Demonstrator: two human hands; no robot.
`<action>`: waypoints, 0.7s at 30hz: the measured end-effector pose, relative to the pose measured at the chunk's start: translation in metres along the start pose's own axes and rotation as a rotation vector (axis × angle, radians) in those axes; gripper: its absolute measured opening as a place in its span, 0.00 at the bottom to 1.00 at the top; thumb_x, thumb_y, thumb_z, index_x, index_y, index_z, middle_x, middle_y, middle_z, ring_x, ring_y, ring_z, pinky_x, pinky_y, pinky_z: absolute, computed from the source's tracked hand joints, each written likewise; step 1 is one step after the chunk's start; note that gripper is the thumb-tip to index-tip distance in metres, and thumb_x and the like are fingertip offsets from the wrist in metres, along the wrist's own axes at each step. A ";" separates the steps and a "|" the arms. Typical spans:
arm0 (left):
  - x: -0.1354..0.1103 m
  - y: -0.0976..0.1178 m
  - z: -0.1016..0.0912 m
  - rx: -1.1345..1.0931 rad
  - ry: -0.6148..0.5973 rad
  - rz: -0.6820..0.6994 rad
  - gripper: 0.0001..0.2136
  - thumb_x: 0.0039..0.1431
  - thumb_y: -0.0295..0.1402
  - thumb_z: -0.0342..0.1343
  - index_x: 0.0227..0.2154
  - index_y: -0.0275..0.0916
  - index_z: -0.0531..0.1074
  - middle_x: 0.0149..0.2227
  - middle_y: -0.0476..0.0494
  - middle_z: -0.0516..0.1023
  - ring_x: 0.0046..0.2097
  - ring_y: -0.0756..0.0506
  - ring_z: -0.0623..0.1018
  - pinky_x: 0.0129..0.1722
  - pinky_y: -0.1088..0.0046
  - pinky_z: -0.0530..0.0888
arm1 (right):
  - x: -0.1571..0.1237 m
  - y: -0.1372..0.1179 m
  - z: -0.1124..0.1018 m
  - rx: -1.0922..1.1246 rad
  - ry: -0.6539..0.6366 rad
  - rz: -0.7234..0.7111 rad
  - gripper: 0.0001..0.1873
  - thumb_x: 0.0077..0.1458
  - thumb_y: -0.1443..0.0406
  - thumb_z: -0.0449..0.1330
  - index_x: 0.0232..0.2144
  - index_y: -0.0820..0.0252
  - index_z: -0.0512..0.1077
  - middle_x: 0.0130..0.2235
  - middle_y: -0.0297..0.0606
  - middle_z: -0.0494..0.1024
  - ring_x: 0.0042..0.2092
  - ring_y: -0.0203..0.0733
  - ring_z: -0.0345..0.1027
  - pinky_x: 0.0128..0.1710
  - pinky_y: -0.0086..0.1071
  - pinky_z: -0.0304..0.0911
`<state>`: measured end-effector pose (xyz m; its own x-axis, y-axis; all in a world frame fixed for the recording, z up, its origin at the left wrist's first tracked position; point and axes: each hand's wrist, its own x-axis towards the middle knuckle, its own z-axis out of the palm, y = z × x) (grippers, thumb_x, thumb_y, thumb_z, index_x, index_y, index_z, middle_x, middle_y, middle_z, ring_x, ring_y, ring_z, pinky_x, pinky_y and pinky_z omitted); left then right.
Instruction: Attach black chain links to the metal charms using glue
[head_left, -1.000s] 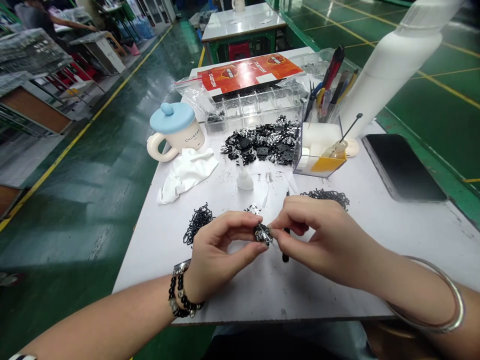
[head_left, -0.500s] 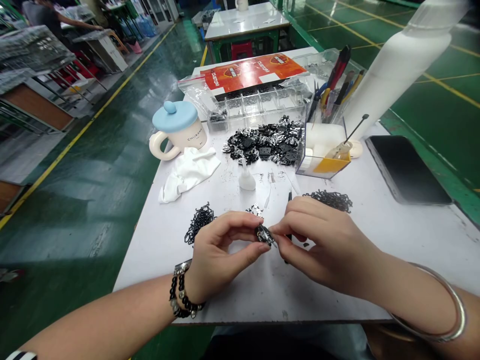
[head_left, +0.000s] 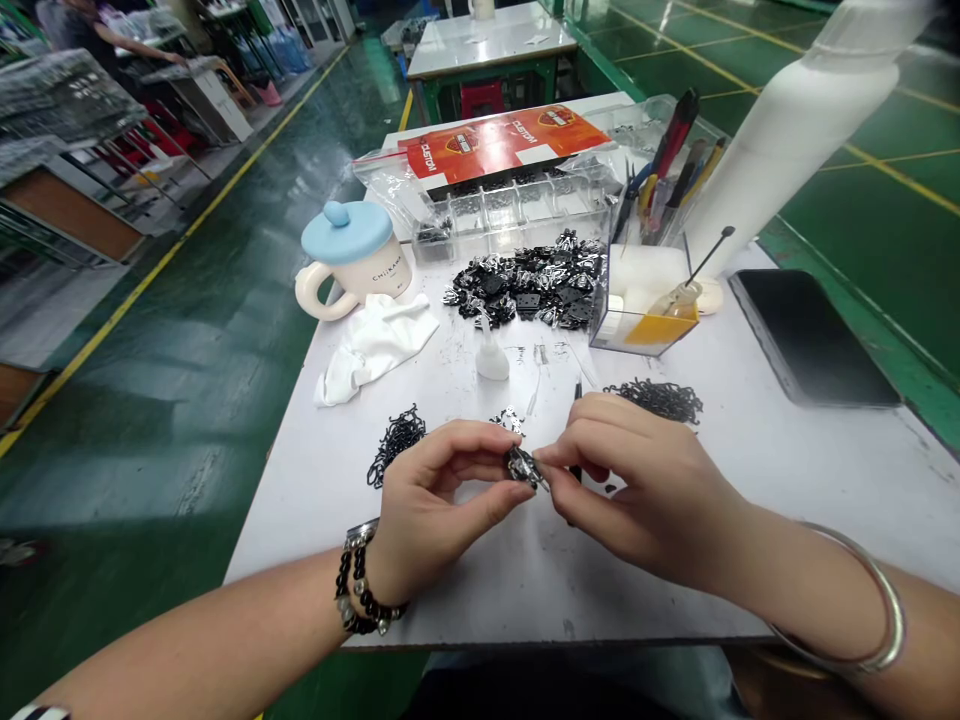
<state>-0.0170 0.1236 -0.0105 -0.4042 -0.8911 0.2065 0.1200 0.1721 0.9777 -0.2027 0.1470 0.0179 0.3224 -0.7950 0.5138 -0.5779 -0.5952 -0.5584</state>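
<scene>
My left hand (head_left: 442, 500) pinches a small black-and-silver part (head_left: 522, 466) between thumb and fingertips, above the white table. At the part's right side, the thumb and forefinger of my right hand (head_left: 637, 470) are closed on its edge. A thin black tool (head_left: 577, 388) shows behind my right fingers; I cannot tell whether it is held or lies on the table. Just beyond the part is a little heap of silver pieces (head_left: 510, 419). Small black hook-like pieces lie in a left pile (head_left: 395, 445) and a right pile (head_left: 654, 399).
A small white dropper bottle (head_left: 492, 358) stands before a heap of black parts (head_left: 525, 285). Left are a lidded mug (head_left: 360, 255) and a white cloth (head_left: 375, 345). Right are a clear tool holder (head_left: 645, 335), a large white bottle (head_left: 795, 140) and a phone (head_left: 814, 335).
The part appears slightly turned between my fingers. Both hands keep nearly the same place and grip, and the whole view has shifted a little.
</scene>
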 end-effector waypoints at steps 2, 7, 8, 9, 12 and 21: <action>0.000 0.000 0.000 -0.005 0.002 -0.001 0.16 0.46 0.19 0.64 0.39 0.39 0.76 0.38 0.46 0.78 0.38 0.49 0.81 0.39 0.81 0.80 | 0.001 0.000 0.000 0.007 0.008 -0.006 0.07 0.51 0.76 0.56 0.24 0.64 0.67 0.23 0.31 0.61 0.27 0.32 0.55 0.27 0.27 0.54; 0.000 0.001 0.000 0.011 0.018 -0.008 0.14 0.46 0.21 0.65 0.38 0.36 0.76 0.37 0.43 0.79 0.37 0.47 0.81 0.38 0.77 0.81 | 0.001 0.000 -0.001 0.007 -0.001 -0.001 0.07 0.51 0.76 0.56 0.25 0.64 0.67 0.23 0.31 0.61 0.27 0.32 0.55 0.27 0.27 0.54; 0.000 0.001 0.000 0.017 0.023 -0.014 0.14 0.46 0.22 0.66 0.37 0.36 0.76 0.37 0.42 0.79 0.37 0.46 0.81 0.37 0.77 0.81 | 0.001 -0.001 -0.001 0.004 -0.004 -0.001 0.07 0.51 0.76 0.56 0.25 0.63 0.67 0.23 0.31 0.61 0.27 0.32 0.56 0.27 0.27 0.54; 0.000 0.001 0.001 0.019 0.027 -0.015 0.13 0.46 0.22 0.66 0.37 0.36 0.76 0.37 0.42 0.79 0.37 0.46 0.81 0.37 0.77 0.81 | 0.001 -0.001 -0.001 0.002 -0.007 -0.003 0.07 0.51 0.76 0.56 0.25 0.63 0.67 0.23 0.31 0.61 0.27 0.33 0.55 0.27 0.27 0.54; 0.000 0.002 0.000 0.010 0.022 -0.013 0.14 0.46 0.21 0.66 0.38 0.37 0.76 0.37 0.43 0.79 0.36 0.47 0.81 0.38 0.78 0.81 | 0.000 -0.002 -0.002 -0.018 -0.011 0.002 0.07 0.51 0.76 0.56 0.25 0.63 0.66 0.23 0.31 0.61 0.27 0.33 0.55 0.27 0.28 0.54; -0.001 -0.002 -0.001 0.015 -0.001 0.016 0.16 0.46 0.19 0.65 0.39 0.39 0.76 0.39 0.45 0.78 0.38 0.48 0.81 0.40 0.78 0.80 | 0.000 -0.004 -0.001 -0.032 -0.035 0.029 0.08 0.51 0.75 0.56 0.24 0.61 0.64 0.23 0.31 0.61 0.28 0.33 0.55 0.27 0.28 0.53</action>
<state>-0.0156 0.1237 -0.0128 -0.4029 -0.8880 0.2217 0.1129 0.1921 0.9749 -0.2010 0.1491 0.0207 0.3303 -0.8160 0.4744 -0.6113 -0.5679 -0.5512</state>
